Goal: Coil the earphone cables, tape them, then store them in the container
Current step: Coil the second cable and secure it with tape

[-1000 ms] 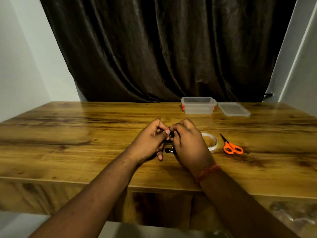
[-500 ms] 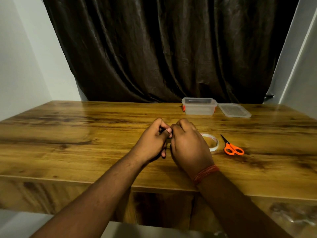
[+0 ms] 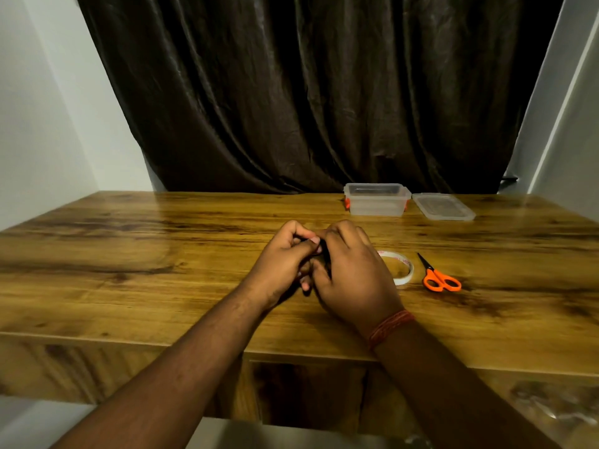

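Note:
Both hands meet just above the wooden table (image 3: 162, 254), near its middle. My left hand (image 3: 282, 264) and my right hand (image 3: 353, 277) curl their fingers round a black earphone cable (image 3: 325, 254), of which only a thin dark strip shows between them. A roll of white tape (image 3: 403, 270) lies flat just right of my right hand. The clear plastic container (image 3: 376, 200) stands open at the back of the table. Its lid (image 3: 442, 207) lies beside it on the right.
Orange-handled scissors (image 3: 439, 277) lie right of the tape roll. A dark curtain hangs behind the table, with white walls on both sides. The table's front edge runs under my forearms.
The hands have closed tighter together over the cable. The earbuds that hung below the fingers a second ago are now hidden.

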Demonstrator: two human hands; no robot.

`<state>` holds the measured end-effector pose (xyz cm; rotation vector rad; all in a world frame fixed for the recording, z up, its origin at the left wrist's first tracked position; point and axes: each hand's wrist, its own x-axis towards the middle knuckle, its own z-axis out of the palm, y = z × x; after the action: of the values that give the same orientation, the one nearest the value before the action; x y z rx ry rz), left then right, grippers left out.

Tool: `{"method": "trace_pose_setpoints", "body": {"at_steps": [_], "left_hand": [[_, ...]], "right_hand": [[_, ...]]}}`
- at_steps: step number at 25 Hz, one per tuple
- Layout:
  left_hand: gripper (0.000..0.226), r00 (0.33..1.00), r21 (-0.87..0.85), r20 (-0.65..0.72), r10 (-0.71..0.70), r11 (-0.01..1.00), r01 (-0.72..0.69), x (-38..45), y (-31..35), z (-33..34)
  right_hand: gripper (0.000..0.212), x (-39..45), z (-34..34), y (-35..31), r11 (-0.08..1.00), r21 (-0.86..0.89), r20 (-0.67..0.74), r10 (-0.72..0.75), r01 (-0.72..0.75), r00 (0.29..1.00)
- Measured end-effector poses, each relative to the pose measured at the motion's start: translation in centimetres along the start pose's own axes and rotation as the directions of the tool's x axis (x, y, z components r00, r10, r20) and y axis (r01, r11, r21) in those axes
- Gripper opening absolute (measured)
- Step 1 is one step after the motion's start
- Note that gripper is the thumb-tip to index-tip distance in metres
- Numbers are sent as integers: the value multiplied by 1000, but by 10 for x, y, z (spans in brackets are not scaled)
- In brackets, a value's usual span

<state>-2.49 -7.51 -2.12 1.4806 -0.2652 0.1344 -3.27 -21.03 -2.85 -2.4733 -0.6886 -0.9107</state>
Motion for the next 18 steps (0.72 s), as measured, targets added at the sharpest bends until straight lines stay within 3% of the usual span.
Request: {"method": "trace_pose_setpoints", "body": {"at_steps": [2, 11, 18], "left_hand": [[6, 1000, -50, 2, -5, 999, 5, 1, 0, -2], [19, 999, 19, 31, 12, 1000, -13, -1, 1, -4], [14, 998, -91, 39, -48, 994, 51, -1, 5, -5]], "right_hand": [[41, 0, 0, 0, 1000, 30, 14, -9, 8, 1000], [42, 1, 2, 6, 967, 256, 67, -19, 1, 998], [45, 1, -2, 7, 968, 250, 95, -23, -1, 995]]}}
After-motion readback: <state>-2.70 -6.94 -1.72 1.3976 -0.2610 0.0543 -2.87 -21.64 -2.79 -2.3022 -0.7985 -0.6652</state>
